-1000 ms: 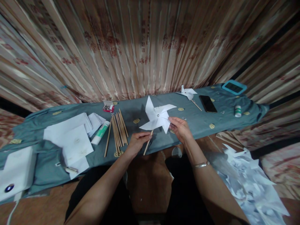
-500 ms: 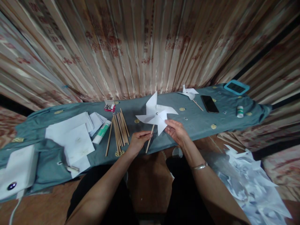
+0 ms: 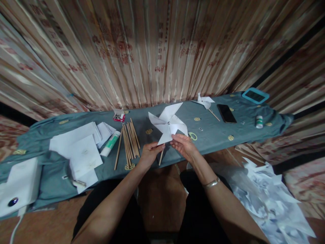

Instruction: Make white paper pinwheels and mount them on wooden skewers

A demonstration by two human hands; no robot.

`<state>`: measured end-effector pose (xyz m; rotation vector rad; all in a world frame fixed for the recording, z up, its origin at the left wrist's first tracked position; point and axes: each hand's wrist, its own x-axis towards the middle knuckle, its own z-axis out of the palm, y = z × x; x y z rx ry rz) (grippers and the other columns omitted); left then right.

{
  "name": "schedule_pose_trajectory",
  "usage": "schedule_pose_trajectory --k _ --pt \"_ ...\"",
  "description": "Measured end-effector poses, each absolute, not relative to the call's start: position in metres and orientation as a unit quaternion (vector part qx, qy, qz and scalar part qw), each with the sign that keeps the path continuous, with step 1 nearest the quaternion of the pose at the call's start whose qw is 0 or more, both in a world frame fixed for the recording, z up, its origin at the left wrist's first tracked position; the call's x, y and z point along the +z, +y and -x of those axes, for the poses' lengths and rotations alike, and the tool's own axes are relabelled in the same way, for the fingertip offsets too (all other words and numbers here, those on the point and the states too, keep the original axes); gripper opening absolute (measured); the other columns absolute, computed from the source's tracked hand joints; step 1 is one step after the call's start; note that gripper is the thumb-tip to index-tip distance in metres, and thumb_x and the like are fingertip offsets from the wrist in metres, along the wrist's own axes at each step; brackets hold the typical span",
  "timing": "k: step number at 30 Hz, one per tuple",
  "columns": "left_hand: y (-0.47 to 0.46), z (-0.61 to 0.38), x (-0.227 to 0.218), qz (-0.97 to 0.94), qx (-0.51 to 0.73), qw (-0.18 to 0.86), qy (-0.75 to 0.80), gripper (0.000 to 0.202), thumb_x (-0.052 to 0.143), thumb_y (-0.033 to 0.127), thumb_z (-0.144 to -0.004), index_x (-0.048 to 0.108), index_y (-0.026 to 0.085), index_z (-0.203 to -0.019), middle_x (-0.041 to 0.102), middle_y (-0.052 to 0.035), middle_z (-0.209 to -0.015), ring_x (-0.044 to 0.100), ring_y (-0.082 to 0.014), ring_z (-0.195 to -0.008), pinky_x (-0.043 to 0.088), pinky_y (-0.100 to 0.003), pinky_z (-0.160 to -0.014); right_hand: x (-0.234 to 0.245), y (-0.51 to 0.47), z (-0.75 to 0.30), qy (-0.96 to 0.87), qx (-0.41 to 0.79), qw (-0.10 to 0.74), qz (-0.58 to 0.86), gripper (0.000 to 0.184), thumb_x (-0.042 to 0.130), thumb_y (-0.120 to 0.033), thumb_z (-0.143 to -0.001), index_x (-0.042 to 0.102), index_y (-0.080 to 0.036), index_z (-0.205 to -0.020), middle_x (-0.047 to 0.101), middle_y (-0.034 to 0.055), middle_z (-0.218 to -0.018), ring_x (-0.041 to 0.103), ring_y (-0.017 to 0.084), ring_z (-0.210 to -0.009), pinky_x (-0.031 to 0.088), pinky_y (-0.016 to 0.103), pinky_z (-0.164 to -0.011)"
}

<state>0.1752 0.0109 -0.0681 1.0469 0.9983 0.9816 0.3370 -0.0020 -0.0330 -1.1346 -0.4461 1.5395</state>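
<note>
A white paper pinwheel (image 3: 172, 113) with a round silver pin at its centre faces me in the middle of the head view. My left hand (image 3: 150, 152) pinches its wooden stick (image 3: 160, 158), whose lower end pokes out below the fingers. At the lower edge of the pinwheel, my right hand (image 3: 185, 145) has thumb and fingers closed on a paper blade. The upper stick is hidden behind the paper. Left of my left hand lie several loose wooden sticks (image 3: 130, 140). Just right of the pinwheel, yellow-green scissors handles (image 3: 193, 136) show on the cloth.
Farther right lie another pinwheel (image 3: 203, 101), a phone (image 3: 226, 113), a blue-framed tablet (image 3: 255, 95) and a small glue stick (image 3: 259, 122). Leftward are a pin box (image 3: 119, 116), a glue tube (image 3: 110, 144), paper sheets (image 3: 86, 152) and a white device (image 3: 21, 184). A bag of paper pinwheels (image 3: 274, 203) sits lower right.
The pinwheel's blades have turned about the pin. My right hand has moved left and a little down along the paper, uncovering the scissors handles. My left hand stays on the stick.
</note>
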Motion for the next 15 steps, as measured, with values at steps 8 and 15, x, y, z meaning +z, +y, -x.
schedule_pose_trajectory --k 8,15 --pt "0.011 -0.176 -0.063 -0.440 0.424 0.661 0.435 0.034 0.082 0.035 -0.057 0.079 0.018 -0.086 0.077 -0.0074 -0.089 0.067 -0.0198 -0.083 0.048 -0.033 -0.087 -0.037 -0.003 -0.328 -0.217 0.658 0.546 0.471 0.041 0.091 -0.044 -0.043 0.068 -0.015 -0.061 0.070 0.0005 -0.059 0.055 0.003 -0.047 0.042 0.013 -0.046" --pt "0.016 -0.169 -0.059 -0.423 0.444 0.641 0.461 0.034 0.085 0.037 -0.053 0.079 0.018 -0.081 0.077 -0.0074 -0.086 0.067 -0.0183 -0.078 0.050 -0.032 -0.084 -0.034 -0.006 -0.345 -0.259 0.633 0.512 0.520 0.050 0.083 -0.062 -0.048 0.070 -0.015 -0.061 0.069 0.0033 -0.058 0.053 0.005 -0.047 0.038 0.017 -0.045"
